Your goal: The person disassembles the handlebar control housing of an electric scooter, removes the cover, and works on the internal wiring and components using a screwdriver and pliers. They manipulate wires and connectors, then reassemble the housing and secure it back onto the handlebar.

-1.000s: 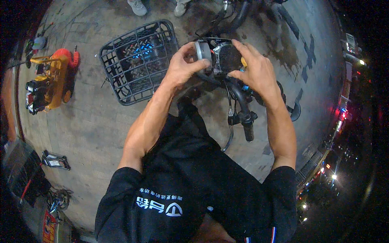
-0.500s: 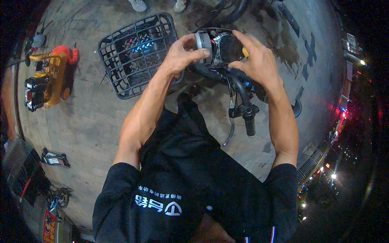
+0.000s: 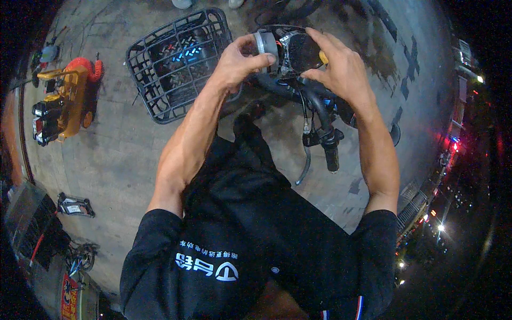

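here, far left on the pavement, a yellow machine with an orange coiled hose (image 3: 64, 109) stands well apart from the work. next comes a black wire basket (image 3: 178, 64) lying on the concrete. just right of it the left hand (image 3: 237, 61) closes its fingers on the grey left end of the headlight unit (image 3: 290, 50), held over the handlebar (image 3: 320, 125). the right hand (image 3: 344, 69) grips the unit's right side, fingers curled over the top edge.
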Available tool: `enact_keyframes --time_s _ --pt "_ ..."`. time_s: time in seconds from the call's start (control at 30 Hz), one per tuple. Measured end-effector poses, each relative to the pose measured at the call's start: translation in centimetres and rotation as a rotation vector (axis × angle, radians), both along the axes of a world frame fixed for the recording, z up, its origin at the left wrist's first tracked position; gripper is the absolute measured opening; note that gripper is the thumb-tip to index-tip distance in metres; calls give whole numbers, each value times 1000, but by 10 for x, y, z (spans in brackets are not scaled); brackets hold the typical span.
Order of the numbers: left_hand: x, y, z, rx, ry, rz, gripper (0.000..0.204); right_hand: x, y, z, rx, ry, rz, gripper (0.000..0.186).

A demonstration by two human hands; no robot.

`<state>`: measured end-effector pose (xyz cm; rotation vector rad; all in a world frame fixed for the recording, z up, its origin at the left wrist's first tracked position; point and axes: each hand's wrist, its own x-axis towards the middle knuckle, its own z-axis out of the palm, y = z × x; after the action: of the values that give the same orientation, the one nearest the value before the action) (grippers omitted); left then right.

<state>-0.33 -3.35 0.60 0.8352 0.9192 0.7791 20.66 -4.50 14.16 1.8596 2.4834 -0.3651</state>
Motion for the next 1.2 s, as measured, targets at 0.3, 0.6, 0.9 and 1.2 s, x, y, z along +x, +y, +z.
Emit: enact_keyframes --time_s 0.3,0.6,0.9,1.2 --pt "2 -6 -4 -2 -111 8 78 2 1 -3 37 -39 17 85" --pt "-1 -1 -9 -42 -44 1 83 0 1 -2 4 -29 16 84" --pt "3 -2 -10 -80 -150 40 80 -6 4 6 -61 -63 -20 86" --pt "6 -8 -20 43 -287 -21 70 -11 2 7 -49 -8 -59 85"
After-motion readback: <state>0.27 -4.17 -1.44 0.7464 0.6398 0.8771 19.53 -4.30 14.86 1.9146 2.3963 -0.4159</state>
